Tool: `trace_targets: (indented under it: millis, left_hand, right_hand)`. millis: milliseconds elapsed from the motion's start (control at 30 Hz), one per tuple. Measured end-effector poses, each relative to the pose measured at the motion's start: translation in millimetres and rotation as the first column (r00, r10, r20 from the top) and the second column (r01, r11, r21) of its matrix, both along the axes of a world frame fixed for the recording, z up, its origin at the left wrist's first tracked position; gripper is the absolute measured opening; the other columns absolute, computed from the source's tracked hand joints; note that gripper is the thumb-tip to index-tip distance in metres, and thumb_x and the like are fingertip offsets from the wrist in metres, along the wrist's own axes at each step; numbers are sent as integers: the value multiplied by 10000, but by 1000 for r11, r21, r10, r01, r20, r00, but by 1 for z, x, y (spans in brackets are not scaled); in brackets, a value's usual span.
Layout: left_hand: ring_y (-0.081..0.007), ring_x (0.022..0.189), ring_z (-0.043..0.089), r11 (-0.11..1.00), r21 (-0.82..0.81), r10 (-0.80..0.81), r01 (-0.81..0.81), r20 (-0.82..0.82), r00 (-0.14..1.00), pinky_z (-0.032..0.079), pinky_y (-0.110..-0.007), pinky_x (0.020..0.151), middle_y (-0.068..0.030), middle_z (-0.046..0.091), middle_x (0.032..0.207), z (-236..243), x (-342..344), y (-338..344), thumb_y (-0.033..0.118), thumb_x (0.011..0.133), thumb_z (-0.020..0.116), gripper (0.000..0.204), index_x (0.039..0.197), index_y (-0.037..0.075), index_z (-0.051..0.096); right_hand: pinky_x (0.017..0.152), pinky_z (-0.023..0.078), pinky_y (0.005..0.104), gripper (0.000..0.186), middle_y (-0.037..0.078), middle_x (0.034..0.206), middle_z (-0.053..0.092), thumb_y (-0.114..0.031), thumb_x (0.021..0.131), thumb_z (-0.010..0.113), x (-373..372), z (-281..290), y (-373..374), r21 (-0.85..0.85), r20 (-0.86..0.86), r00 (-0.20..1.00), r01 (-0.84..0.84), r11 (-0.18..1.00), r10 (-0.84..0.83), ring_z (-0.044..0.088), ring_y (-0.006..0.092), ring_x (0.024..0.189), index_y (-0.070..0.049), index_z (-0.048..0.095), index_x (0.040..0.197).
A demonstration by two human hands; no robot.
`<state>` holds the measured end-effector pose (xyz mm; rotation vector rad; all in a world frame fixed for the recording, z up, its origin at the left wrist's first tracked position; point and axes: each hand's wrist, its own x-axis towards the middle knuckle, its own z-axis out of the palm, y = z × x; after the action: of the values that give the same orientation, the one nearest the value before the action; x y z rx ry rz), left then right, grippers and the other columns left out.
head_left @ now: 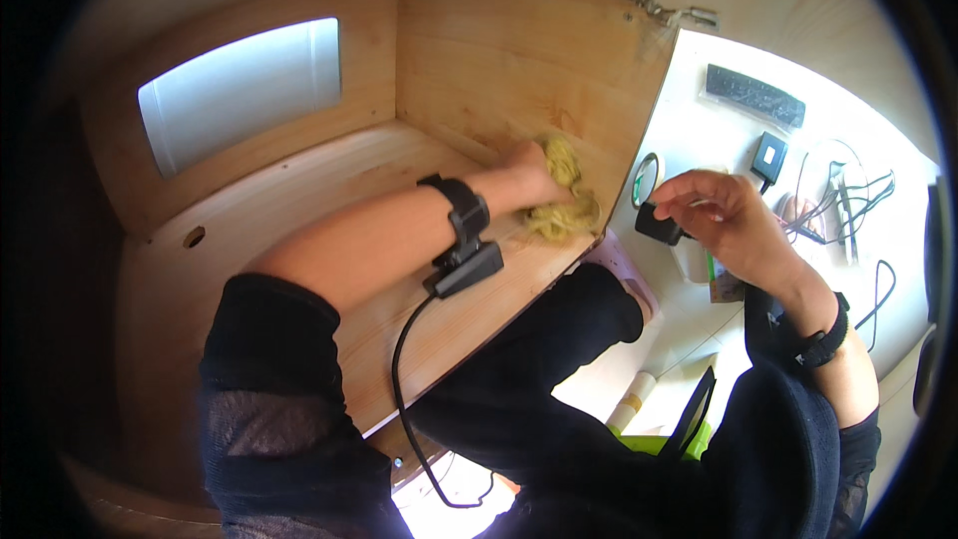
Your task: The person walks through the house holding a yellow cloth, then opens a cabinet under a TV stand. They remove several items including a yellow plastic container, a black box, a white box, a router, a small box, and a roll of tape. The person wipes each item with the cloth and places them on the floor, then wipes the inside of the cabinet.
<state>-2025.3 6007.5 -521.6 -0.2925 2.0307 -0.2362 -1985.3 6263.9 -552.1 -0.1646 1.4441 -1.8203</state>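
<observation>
Inside a pale wooden cabinet (389,200), my left hand (526,178) is closed on a crumpled yellow-green cloth (561,224). The cloth bunches against the lower panel near the right side wall, and part of it sticks up beyond my fingers. My left wrist carries a strapped black device (467,274) with a cable trailing down. Outside the cabinet, to the right, my right hand (726,220) is raised with its fingers curled in. A black block (656,225) shows right at those fingertips; whether they grip it is unclear.
A window-like opening (244,90) and a round hole (195,237) break the cabinet panels. A metal hinge (699,18) sits at the upper edge. On the right are a tape roll (646,180), a black adapter (768,158), cables (848,202) and a bright green container (644,442).
</observation>
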Motion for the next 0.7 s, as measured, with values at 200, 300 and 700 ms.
trace_targets:
  millis: [200,300,700]
  left_hand:
    - [-149,766,647,637,290,531,-714,506,680,535,-304,641,-47,676,930,17,-31,-20,143,749,703,289,1011,35,646]
    - [-154,800,653,769,194,559,-609,257,788,540,-313,661,-81,667,972,40,-84,-73,153,760,698,376,1090,9,594]
    - [-263,1114,547,889,-40,429,-456,-275,860,492,-362,857,-163,533,1243,-58,-74,-250,232,840,636,476,1231,-6,502]
  right_hand:
    - [818,520,272,168,92,934,688,16,901,544,-4,0,6,24,-26,999,19,1000,-18,667,163,895,1,668,1013]
    - [823,522,279,172,94,953,685,29,897,545,-6,-4,7,49,15,998,60,997,-61,670,173,906,0,664,1018]
    - [823,516,276,170,88,935,684,14,907,535,-3,-7,-3,67,-1,999,40,997,-40,668,168,888,-2,665,1017]
